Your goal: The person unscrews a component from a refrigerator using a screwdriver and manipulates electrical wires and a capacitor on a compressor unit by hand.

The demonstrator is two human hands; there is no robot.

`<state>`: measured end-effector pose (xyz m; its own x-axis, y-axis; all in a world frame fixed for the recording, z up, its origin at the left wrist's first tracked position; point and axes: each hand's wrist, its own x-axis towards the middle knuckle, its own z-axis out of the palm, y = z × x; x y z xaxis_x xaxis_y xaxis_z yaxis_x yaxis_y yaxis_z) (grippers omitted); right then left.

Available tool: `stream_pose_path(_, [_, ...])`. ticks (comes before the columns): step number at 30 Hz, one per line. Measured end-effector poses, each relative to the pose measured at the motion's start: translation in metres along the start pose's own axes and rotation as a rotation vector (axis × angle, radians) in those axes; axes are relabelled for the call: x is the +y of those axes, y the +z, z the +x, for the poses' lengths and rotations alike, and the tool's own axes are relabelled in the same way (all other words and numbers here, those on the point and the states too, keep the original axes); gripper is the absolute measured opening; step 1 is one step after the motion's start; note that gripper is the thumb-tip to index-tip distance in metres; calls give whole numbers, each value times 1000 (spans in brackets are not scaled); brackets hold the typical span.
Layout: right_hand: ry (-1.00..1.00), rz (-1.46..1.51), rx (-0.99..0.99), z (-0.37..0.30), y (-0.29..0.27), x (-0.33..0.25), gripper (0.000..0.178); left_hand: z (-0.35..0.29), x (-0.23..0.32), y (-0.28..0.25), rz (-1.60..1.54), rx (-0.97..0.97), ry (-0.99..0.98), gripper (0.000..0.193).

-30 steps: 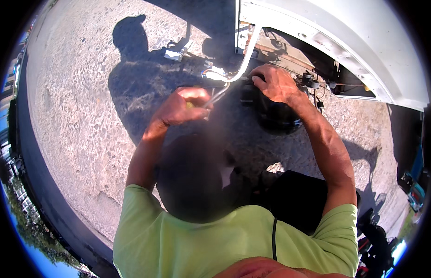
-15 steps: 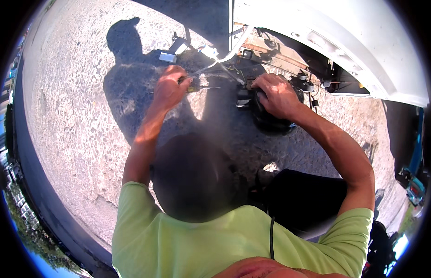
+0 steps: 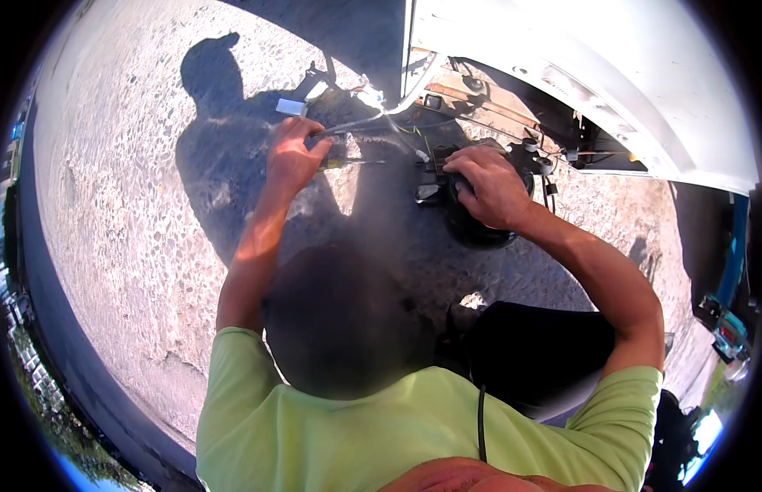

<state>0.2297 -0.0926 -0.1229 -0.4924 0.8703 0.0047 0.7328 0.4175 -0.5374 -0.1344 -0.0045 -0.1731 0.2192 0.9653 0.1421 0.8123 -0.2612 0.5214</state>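
My left hand (image 3: 294, 162) is closed on a grey cable (image 3: 356, 125), thumb and fingers pinching its end. That cable runs right to a joint with a thicker white cable (image 3: 420, 88) by the white cabinet. Close to the left hand lies a screwdriver (image 3: 366, 161) on the ground, its handle partly hidden. My right hand (image 3: 494, 189) rests curled over a black rounded compressor (image 3: 473, 235), gripping its top and left side. Thin wires, one yellow-green (image 3: 425, 146), lead to the compressor's left side; their ends are hard to make out.
A large white metal cabinet (image 3: 643, 90) fills the upper right, its open base exposing a rusty rail (image 3: 495, 102) and thin pipes. A small white box (image 3: 291, 107) sits on rough concrete (image 3: 118, 213) beyond my left hand. At far right stands a teal tool (image 3: 730, 332).
My left hand stays pinched on the cable, which now lies straighter toward the joint. My right hand has shifted slightly nearer on the compressor. The whole view has moved a little.
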Motion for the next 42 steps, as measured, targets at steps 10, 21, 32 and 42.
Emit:
stream_pose_path(10, [72, -17, -65, 10, 0, 0, 35, 4, 29, -14, 17, -286, -261, 35])
stream_pose_path(21, [-8, -1, 9, -1, -1, -6, 39, 7, 109, 35, -542, -283, 204, 20])
stream_pose_path(32, [-94, 5, 42, -24, -6, -11, 44, 35, 92, 13, -803, -265, 94, 19])
stream_pose_path(42, [-75, 15, 39, -19, -5, -19, 48, 52, 47, 124, 174, -256, 902, 40])
